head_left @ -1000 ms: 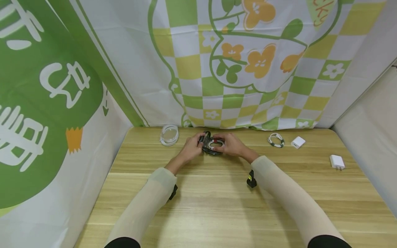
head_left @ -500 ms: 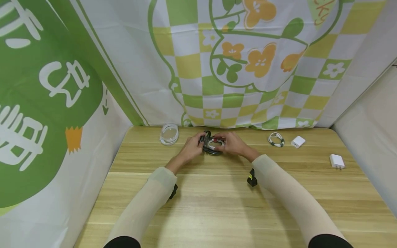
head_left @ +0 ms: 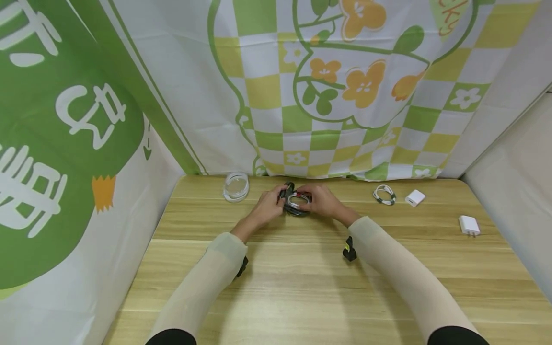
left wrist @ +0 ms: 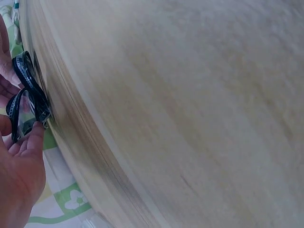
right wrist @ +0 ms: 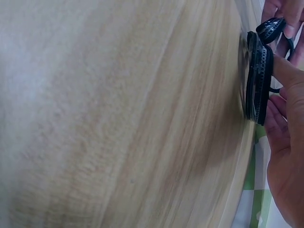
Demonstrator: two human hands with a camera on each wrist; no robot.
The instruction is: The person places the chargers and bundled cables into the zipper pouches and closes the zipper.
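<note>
A small round zippered pouch [head_left: 294, 211], clear with black zip trim, stands opened out near the table's back edge. My left hand [head_left: 266, 208] pinches its raised lid half, and the left wrist view shows the left thumb and fingers on the black trim [left wrist: 15, 114]. A coiled white cable [head_left: 294, 199] with a red spot lies in the pouch's other half. My right hand [head_left: 321, 201] holds this coil at its right side, thumb and fingers bent around it. In the right wrist view the pouch wall [right wrist: 259, 78] hides the coil and some right fingertips.
A coiled clear-white cable [head_left: 235, 187] lies left of the hands. To the right are a white cable coil with dark ties [head_left: 384, 195], a white charger [head_left: 415, 198] and another charger with prongs [head_left: 468, 225]. A patterned cloth [head_left: 297, 143] hangs behind the wooden table [head_left: 293, 287].
Both hands stay almost in place at the pouch. The coil and right fingers shift only very slightly; the other items have not moved.
</note>
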